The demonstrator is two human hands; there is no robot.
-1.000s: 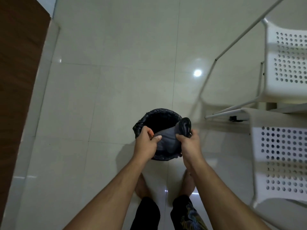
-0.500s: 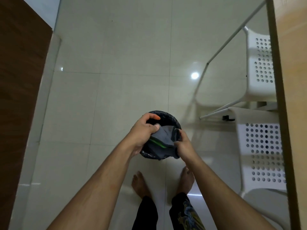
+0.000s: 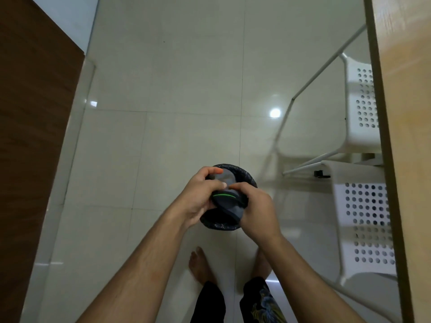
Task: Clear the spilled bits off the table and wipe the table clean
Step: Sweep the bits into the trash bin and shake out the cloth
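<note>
Two bare hands hold a soft grey cloth (image 3: 227,205) right over a small round bin (image 3: 247,177). The cloth is bunched up and floppy, with a thin bright green line across it. The left hand (image 3: 198,198) has its fingers curled round the far and left side of the cloth. The right hand (image 3: 256,210) pinches the near and right side, with its fingertips (image 3: 234,187) pressed on top. Both hands grip the same cloth and nearly touch each other.

The bin is lined with a shiny, crinkly black bag. Only its far rim and a bit of its near edge show, because the hands and cloth cover the middle.

The bin stands on a smooth, glossy floor (image 3: 177,89) of big pale tiles with thin lines between them. Beyond the bin and to its left the floor is wide and bare. Further left of the bin is a dark brown wooden door (image 3: 35,136) with a pale strip along its foot.

To the right of the bin stand two white plastic chairs (image 3: 363,229), hard and full of little round holes, on thin white metal legs. Further right still is the straight edge of a light wooden table (image 3: 405,113). The spilled bits cannot be seen.

Just near the bin, two bare feet (image 3: 200,266) stand on the tiles, with dark shorts (image 3: 256,301) below them.
</note>
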